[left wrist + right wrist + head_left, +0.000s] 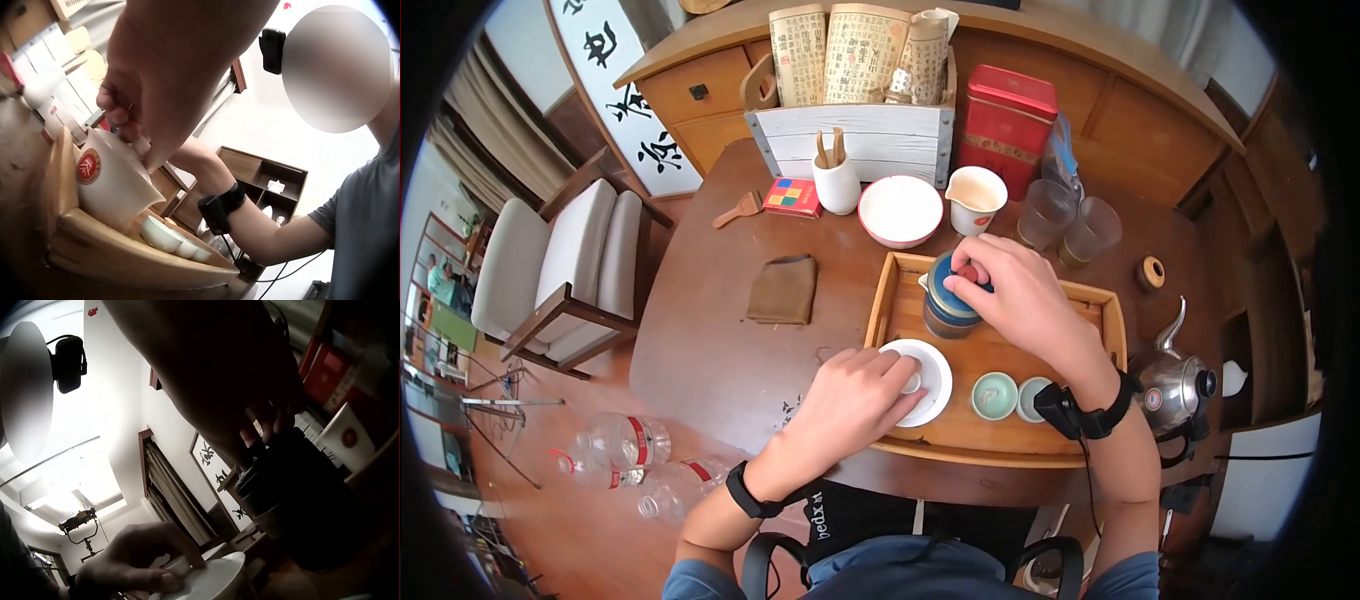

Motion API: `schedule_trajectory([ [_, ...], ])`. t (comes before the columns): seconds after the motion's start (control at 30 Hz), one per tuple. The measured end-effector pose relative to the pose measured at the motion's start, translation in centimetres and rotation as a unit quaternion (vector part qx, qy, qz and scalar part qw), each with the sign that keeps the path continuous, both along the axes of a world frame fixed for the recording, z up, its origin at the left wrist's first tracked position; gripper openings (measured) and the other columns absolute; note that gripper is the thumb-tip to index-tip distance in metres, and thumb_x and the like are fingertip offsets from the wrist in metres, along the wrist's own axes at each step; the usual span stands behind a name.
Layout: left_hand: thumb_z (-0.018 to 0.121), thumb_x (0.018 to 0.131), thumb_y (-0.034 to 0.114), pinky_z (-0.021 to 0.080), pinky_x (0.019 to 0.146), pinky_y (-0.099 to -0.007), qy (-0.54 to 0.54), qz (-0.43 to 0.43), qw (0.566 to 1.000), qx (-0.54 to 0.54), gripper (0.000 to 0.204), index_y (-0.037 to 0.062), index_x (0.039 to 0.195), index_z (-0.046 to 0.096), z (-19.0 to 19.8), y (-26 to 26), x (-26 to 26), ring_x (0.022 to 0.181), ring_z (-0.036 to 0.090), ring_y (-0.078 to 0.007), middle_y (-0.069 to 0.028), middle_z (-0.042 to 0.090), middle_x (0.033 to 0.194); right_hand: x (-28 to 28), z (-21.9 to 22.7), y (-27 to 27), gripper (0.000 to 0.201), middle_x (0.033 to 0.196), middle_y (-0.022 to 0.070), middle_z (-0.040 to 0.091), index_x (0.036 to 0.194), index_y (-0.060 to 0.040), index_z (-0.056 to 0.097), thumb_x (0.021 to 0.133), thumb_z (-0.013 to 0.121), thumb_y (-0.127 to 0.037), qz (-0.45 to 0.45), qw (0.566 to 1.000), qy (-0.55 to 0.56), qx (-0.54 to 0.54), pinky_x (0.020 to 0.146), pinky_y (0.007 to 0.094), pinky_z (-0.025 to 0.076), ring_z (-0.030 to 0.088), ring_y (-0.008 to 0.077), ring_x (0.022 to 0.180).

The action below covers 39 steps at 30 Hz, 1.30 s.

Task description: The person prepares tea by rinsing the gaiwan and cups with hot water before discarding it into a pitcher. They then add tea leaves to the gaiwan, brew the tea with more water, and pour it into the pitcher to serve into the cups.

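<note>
My left hand [850, 395] reaches over a white lidded tea bowl [115, 178] with a red round mark, at the left of the wooden tray [1000, 450]. Its thumb and fingers pinch the knob of the white lid [912, 383], which sits within the flared rim. Behind it on the tray stands a blue banded teapot [950, 318] with a short spout. My right hand [1025, 295] comes over the teapot from the right and pinches the red knob [967, 273] of its lid. In the right wrist view the teapot is very dark.
Pale green cups [994, 396] sit on the tray's front right, and a steel kettle [1172, 390] stands right of it. A brown cloth [782, 290] lies to the left. Behind the tray are a white bowl [900, 211], a white pitcher [976, 200] and two clear glasses [1092, 232].
</note>
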<state>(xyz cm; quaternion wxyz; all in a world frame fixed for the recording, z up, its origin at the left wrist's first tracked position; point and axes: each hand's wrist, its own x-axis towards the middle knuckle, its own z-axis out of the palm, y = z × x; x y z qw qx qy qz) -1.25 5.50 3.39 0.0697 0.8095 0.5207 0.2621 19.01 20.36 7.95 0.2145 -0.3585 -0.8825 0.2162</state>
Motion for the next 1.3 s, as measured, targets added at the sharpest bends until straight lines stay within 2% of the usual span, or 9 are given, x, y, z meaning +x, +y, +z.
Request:
schedule_trajectory([
  [0.13, 0.080, 0.092, 0.019, 0.051, 0.064, -0.0380, -0.058, 0.046, 0.997, -0.010, 0.020, 0.0054, 0.105, 0.072, 2.1, -0.6, -0.9, 0.065, 0.065, -0.0248, -0.0093, 0.068, 0.078, 0.2, -0.6, 0.4, 0.018, 0.095, 0.0131, 0.072, 0.100, -0.0044, 0.063, 0.096, 0.072, -0.019, 0.018, 0.999, 0.039, -0.024, 0.077, 0.0483, 0.053, 0.069, 0.0366, 0.091],
  [0.23, 0.079, 0.094, 0.016, 0.049, 0.061, -0.0321, -0.106, 0.151, 0.983, -0.017, 0.019, 0.0036, 0.107, 0.073, 3.1, -1.4, -2.8, 0.063, 0.061, -0.0162, -0.0068, 0.068, 0.077, 0.1, -0.5, 0.4, 0.018, 0.096, 0.0135, 0.072, 0.101, -0.0040, 0.062, 0.097, 0.070, -0.019, 0.012, 0.999, 0.020, -0.027, 0.077, 0.0490, 0.053, 0.069, 0.0376, 0.092],
  [0.3, 0.081, 0.093, 0.019, 0.048, 0.059, -0.0338, -0.136, 0.227, 0.964, -0.019, 0.020, 0.0051, 0.105, 0.073, 2.9, -1.8, -4.4, 0.061, 0.060, -0.0185, -0.0073, 0.064, 0.073, 0.1, -0.4, 0.3, 0.018, 0.097, 0.0139, 0.072, 0.100, -0.0039, 0.061, 0.097, 0.069, -0.020, 0.006, 0.999, 0.021, -0.037, 0.078, 0.0489, 0.054, 0.070, 0.0381, 0.093],
  [0.33, 0.077, 0.097, 0.014, 0.045, 0.059, -0.0259, -0.147, 0.241, 0.959, -0.018, 0.017, 0.0018, 0.108, 0.072, 2.9, -1.9, -5.1, 0.066, 0.056, -0.0080, -0.0015, 0.066, 0.075, 0.1, -0.3, 0.3, 0.018, 0.097, 0.0140, 0.072, 0.100, -0.0039, 0.061, 0.097, 0.069, -0.020, 0.003, 0.999, 0.019, -0.040, 0.078, 0.0487, 0.054, 0.070, 0.0379, 0.093],
  [0.37, 0.077, 0.097, 0.013, 0.044, 0.059, -0.0253, -0.145, 0.265, 0.953, -0.030, 0.017, 0.0017, 0.108, 0.072, 3.2, -1.9, -5.3, 0.066, 0.055, -0.0076, -0.0012, 0.066, 0.075, 0.1, -0.3, 0.3, 0.018, 0.097, 0.0140, 0.072, 0.099, -0.0039, 0.061, 0.097, 0.069, -0.020, 0.002, 0.999, 0.018, -0.043, 0.078, 0.0485, 0.054, 0.070, 0.0376, 0.094],
  [0.5, 0.081, 0.093, 0.013, 0.046, 0.060, -0.0260, -0.127, 0.201, 0.971, -0.019, 0.017, 0.0021, 0.104, 0.073, 3.3, -1.8, -3.9, 0.065, 0.056, -0.0092, -0.0027, 0.069, 0.081, 0.0, -0.8, 0.3, 0.018, 0.097, 0.0137, 0.073, 0.099, -0.0041, 0.061, 0.097, 0.069, -0.020, 0.005, 0.999, 0.035, -0.039, 0.078, 0.0480, 0.054, 0.071, 0.0367, 0.093],
  [0.63, 0.084, 0.088, 0.018, 0.050, 0.062, -0.0363, -0.035, 0.067, 0.997, -0.017, 0.019, 0.0065, 0.099, 0.074, 2.4, -1.1, -0.8, 0.064, 0.065, -0.0218, -0.0067, 0.068, 0.077, 0.1, -0.7, 0.5, 0.021, 0.097, 0.0154, 0.071, 0.102, -0.0043, 0.060, 0.098, 0.071, -0.021, 0.004, 0.999, 0.020, -0.048, 0.080, 0.0452, 0.054, 0.070, 0.0339, 0.092],
  [0.73, 0.084, 0.087, 0.020, 0.050, 0.064, -0.0395, -0.005, 0.039, 0.999, 0.003, 0.020, 0.0078, 0.098, 0.073, 0.9, -0.6, 0.3, 0.065, 0.065, -0.0247, -0.0059, 0.067, 0.075, 0.0, -0.7, 0.5, 0.020, 0.096, 0.0143, 0.072, 0.100, -0.0045, 0.061, 0.097, 0.071, -0.021, 0.001, 0.999, 0.016, -0.037, 0.078, 0.0472, 0.054, 0.070, 0.0356, 0.092],
  [1.3, 0.080, 0.093, 0.024, 0.053, 0.069, -0.0431, -0.010, 0.041, 0.999, -0.016, 0.022, 0.0062, 0.099, 0.069, -0.2, -0.5, 1.1, 0.074, 0.070, -0.0298, -0.0100, 0.071, 0.084, 0.0, -0.7, 0.4, 0.022, 0.096, 0.0151, 0.073, 0.104, -0.0056, 0.063, 0.097, 0.072, -0.024, -0.009, 0.999, 0.005, -0.035, 0.079, 0.0461, 0.054, 0.070, 0.0341, 0.092],
])
